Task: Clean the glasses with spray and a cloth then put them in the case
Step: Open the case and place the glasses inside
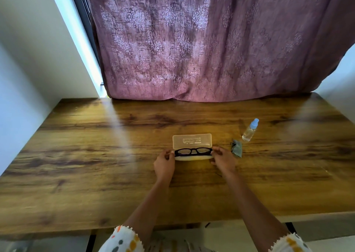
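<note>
Black-framed glasses [193, 151] sit at the open mouth of a translucent cream case [192, 140] whose lid stands up behind them. My left hand [164, 164] pinches the left end of the frame and my right hand [222, 159] pinches the right end. The case's lower tray shows as a pale strip below the frame. A crumpled grey cloth [236, 148] lies just right of my right hand. Behind the cloth stands a small clear spray bottle [250, 130] with a blue cap.
Everything rests on a wooden table [96, 155]. A mauve patterned curtain [211, 40] hangs over the table's far edge. White walls close in at the left and far right. The table's near edge runs just above my sleeves.
</note>
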